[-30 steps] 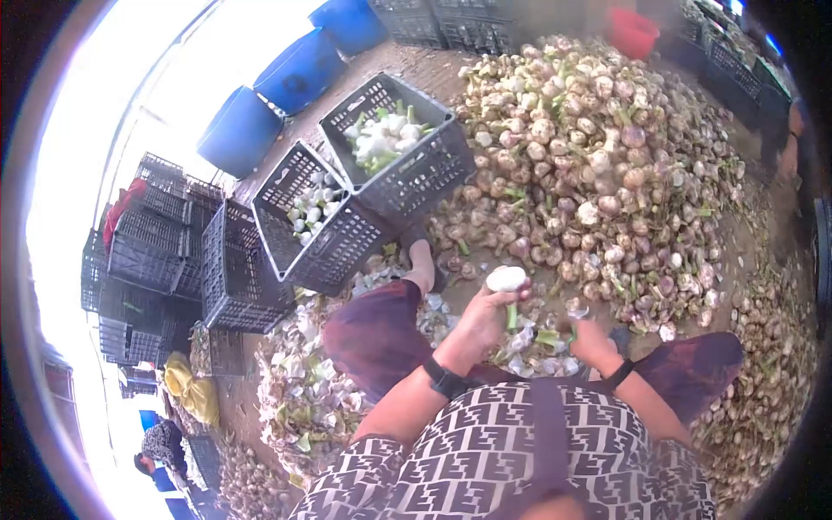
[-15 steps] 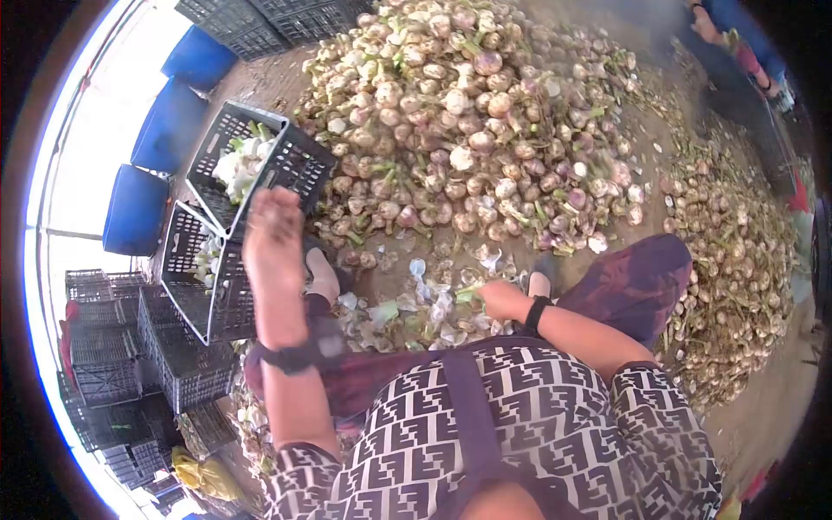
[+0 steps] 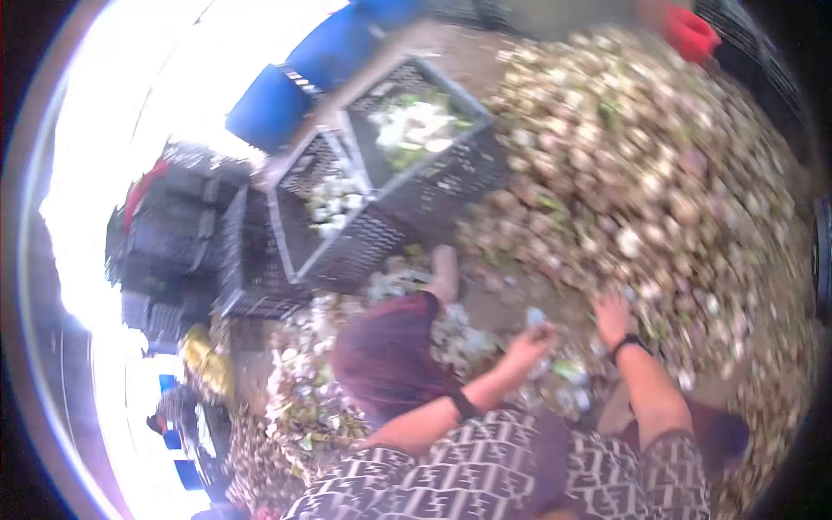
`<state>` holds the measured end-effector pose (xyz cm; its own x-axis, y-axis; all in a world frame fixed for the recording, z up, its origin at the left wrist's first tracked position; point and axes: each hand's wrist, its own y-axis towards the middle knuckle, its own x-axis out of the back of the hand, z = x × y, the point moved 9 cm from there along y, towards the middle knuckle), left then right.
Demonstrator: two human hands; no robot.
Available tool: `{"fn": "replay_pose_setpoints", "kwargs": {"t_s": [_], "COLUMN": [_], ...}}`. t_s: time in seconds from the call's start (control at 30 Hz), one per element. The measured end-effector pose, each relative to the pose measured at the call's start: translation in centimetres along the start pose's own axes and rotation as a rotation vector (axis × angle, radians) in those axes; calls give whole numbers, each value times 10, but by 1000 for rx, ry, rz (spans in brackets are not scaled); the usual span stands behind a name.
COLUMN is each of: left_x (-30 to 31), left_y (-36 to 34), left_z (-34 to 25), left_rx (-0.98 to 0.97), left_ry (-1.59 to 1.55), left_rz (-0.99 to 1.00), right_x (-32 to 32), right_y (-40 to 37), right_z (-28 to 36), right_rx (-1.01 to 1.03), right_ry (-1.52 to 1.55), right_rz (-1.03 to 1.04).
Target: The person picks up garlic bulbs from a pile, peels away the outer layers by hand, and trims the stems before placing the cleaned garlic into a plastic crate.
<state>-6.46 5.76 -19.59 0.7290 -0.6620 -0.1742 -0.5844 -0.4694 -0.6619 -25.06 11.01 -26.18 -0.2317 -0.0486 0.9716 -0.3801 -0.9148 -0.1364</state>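
Note:
My left hand [image 3: 529,347] is in front of my lap, its fingers curled together. Motion blur hides what they hold, if anything. Farther right, my right hand [image 3: 613,317] reaches with outstretched fingers to the near edge of a large heap of garlic bulbs [image 3: 624,191], and no bulb shows in its grasp. Loose peelings [image 3: 468,338] cover the ground between my legs. White trimmed garlic [image 3: 420,126] partly fills one black crate [image 3: 442,173], and smaller white pieces [image 3: 334,204] lie in the crate beside it [image 3: 347,251].
Blue barrels [image 3: 269,106] stand behind the crates. Stacked black crates [image 3: 178,230] rise at the left, with a yellow sack [image 3: 208,362] below them. Another person [image 3: 195,425] is at the lower left. A red object [image 3: 691,35] shows beyond the heap.
The view has swung left, bringing the crates nearer the middle. My left hand has come back from beside the crates to my lap. My right hand has moved forward to the heap.

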Motion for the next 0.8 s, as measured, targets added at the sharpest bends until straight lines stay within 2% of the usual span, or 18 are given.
{"fn": "replay_pose_setpoints", "kwargs": {"t_s": [0.03, 0.07, 0.1, 0.13, 0.17, 0.2, 0.3, 0.4, 0.43, 0.5, 0.53, 0.57, 0.6, 0.67, 0.8], "left_x": [-5, -11, -13, -22, -27, -27, -29, -17, -14, -10, -19, -25, -33, -43, -53], "left_y": [0, 1, 5, 8, 8, 13, 15, 9, 2, -16, -10, 1, 3, -15, -22], "left_z": [-6, -10, -6, -17, -15, -17, -17, -15, -30, -52, -48, -39, -35, -38, -35], "left_rx": [-38, -63, -120, -163, -67, -103, -154, -56, -39, 3, -48, -98, -150, -63, -83], "left_ry": [47, 92, 109, 127, 49, 79, 135, 32, -29, -148, -150, -153, -154, -176, -196], "left_rz": [5, 25, 33, 46, 68, 70, 78, -19, -84, -199, -88, 23, 129, 200, 325], "right_x": [-11, -27, -44, -37, -48, -52, -24, -2, 8, -18, -22, 80, 75, 63, 109], "right_y": [11, 14, 21, 22, 27, 31, 37, 21, 20, -4, -20, -33, -41, -61, -79], "right_z": [6, 1, -4, 2, -2, 0, 16, 25, 33, 30, 41, 91, 85, 70, 59], "right_rx": [82, 89, 27, 130, 122, 108, 90, -262, -142, -355, -464, -320, -287, -413, -336], "right_ry": [-271, -228, -178, -266, -309, -356, -244, 692, 1021, 1542, 1804, 1970, 1963, 1948, 1652], "right_rz": [202, 189, 296, 131, 180, 228, 376, 304, 89, 356, 491, 344, 285, 204, -37]}}
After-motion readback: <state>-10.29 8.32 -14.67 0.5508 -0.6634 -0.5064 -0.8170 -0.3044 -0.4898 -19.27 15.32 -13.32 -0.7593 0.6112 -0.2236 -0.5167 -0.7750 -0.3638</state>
